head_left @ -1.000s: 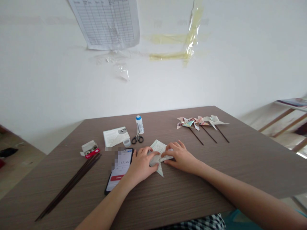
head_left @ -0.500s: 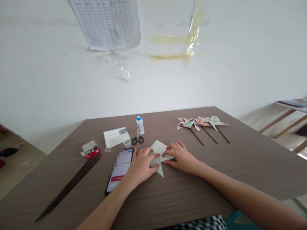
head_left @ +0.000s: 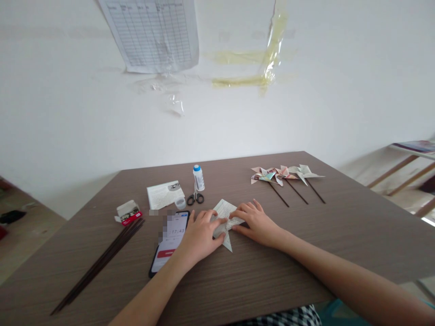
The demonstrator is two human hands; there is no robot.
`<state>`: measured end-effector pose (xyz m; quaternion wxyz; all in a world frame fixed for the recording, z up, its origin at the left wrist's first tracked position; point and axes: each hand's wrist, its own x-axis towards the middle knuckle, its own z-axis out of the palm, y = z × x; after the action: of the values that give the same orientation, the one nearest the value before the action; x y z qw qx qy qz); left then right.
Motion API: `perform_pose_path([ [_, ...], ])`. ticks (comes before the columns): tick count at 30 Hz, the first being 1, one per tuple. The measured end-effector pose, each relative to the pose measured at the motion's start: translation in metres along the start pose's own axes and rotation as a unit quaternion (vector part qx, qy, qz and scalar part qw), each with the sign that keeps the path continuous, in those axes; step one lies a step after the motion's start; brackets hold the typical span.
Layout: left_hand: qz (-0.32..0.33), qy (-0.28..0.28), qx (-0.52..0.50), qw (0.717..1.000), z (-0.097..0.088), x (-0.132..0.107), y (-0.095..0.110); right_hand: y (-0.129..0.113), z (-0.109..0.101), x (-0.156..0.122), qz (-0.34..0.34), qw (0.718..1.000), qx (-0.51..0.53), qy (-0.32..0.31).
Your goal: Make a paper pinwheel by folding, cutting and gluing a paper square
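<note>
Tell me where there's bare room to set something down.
The tabletop is bare right of the right hand, below the pinwheels, and between the dark sticks and the phone. It's crowded around the left hand, phone, scissors and blue-capped bottle.

Bare forearms, black-and-white checked garment

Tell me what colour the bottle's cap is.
The cap is blue, on a white bottle; it shows best in the head view.

left hand and right hand lie palm-down, slightly arched, almost touching.
</note>
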<state>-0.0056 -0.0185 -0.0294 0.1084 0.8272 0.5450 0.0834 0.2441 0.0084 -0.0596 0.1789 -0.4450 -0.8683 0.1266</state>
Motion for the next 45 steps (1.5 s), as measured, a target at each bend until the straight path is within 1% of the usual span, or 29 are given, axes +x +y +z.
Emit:
perform_pose_path([
  [6,-0.005,-0.006,0.005,1.0,-0.0001,-0.0006,0.0012,0.0,-0.0002,0.0002,-0.003,1.0,0.0,-0.009],
  [12,-0.009,0.005,-0.006,1.0,-0.0006,-0.0005,0.0031,0.0012,0.0019,-0.0001,-0.006,1.0,-0.002,-0.001],
  [18,-0.039,0.004,-0.021,0.999,0.0006,0.0015,0.0023,0.0005,0.0003,-0.0003,-0.006,1.0,0.0,0.002],
  [28,-0.017,-0.007,-0.007,1.0,-0.0014,-0.0019,0.0045,-0.0025,-0.004,-0.0001,0.005,1.0,0.002,-0.014],
  [33,-0.032,-0.02,-0.008,0.999,-0.0033,-0.0006,0.0052,-0.002,-0.0031,-0.0007,0.002,1.0,0.003,-0.01],
  [38,-0.028,-0.016,0.002,0.999,-0.0034,-0.0009,0.0069,0.0019,-0.0006,-0.0009,-0.014,1.0,-0.012,0.003],
  [45,-0.032,-0.032,0.015,0.999,-0.0036,-0.0009,0.0076,0.0032,0.0016,-0.0016,-0.015,1.0,-0.015,0.006],
])
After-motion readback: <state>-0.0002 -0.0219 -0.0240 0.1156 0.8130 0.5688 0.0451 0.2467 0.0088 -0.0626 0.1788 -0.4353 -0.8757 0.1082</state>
